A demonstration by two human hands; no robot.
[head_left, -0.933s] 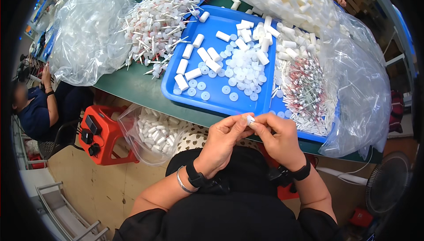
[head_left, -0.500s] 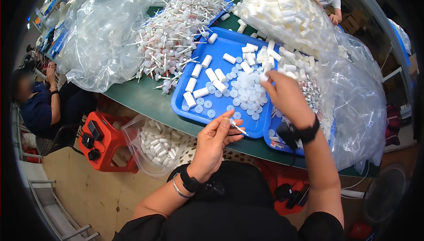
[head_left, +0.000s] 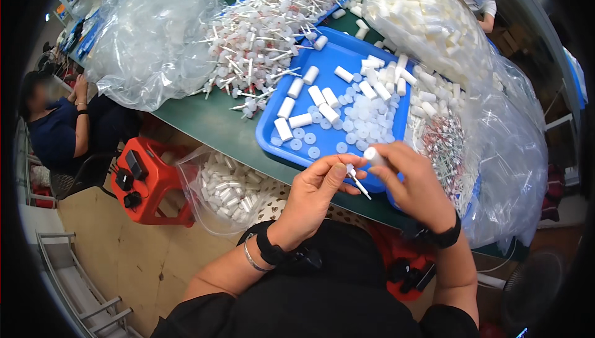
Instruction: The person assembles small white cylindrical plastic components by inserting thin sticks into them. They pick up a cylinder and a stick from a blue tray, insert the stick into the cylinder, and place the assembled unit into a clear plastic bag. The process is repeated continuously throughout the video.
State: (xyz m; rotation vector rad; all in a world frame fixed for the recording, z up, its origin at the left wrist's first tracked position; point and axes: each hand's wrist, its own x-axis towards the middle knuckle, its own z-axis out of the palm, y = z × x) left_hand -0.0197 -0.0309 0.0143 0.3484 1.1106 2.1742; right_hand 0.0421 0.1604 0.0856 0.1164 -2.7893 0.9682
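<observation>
Between the thumb and fingers of my left hand is a thin white stick with a small pale disc near its upper end, slanting down to the right. My right hand pinches a white cylinder, its round end showing. Both hands are close together over the near edge of a blue tray. Translucent discs are heaped in the tray's right part. Several white cylinders lie to the left and behind them.
A pile of sticks with discs lies behind the tray on the green table. Bags of white cylinders and sticks are at the right. A clear bag stands left. A red stool is below. Two other people sit nearby.
My right hand has come down from the heap in the tray to beside my left hand, now with a white cylinder in plain sight. The view has shifted slightly.
</observation>
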